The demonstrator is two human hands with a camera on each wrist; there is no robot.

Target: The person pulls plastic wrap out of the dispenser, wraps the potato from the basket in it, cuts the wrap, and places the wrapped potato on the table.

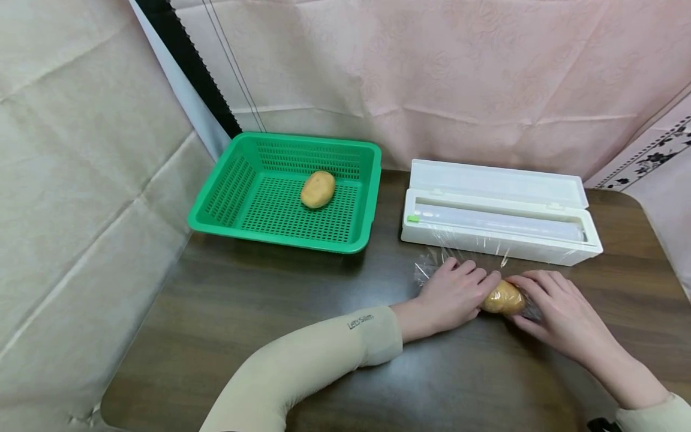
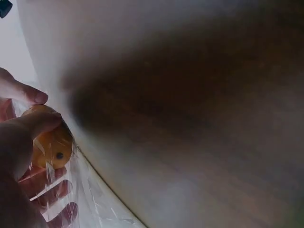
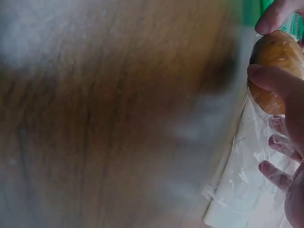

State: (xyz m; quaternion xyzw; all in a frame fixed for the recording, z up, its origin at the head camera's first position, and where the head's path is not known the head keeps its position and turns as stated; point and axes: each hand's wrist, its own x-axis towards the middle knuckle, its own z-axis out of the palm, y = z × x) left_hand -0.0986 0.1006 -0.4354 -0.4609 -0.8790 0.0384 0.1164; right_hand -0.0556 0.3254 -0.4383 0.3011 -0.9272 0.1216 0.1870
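A potato (image 1: 502, 298) in clear cling film lies between both hands, just above or on the table in front of a white cling film box. My left hand (image 1: 456, 294) grips its left end; in the left wrist view its thumb presses on the potato (image 2: 56, 147), with the other fingers behind the film. Around the right end curls my right hand (image 1: 561, 312), and the right wrist view shows that thumb across the potato (image 3: 273, 52). Crumpled cling film (image 1: 424, 270) sticks out left of the left hand and stretches back toward the box.
The white cling film box (image 1: 486, 243) stands with its lid raised and a roll (image 1: 496, 222) inside. A green basket (image 1: 286, 241) to the left holds one unwrapped potato (image 1: 318, 189). Pink cloth (image 1: 432, 72) hangs behind the brown table (image 1: 243, 288).
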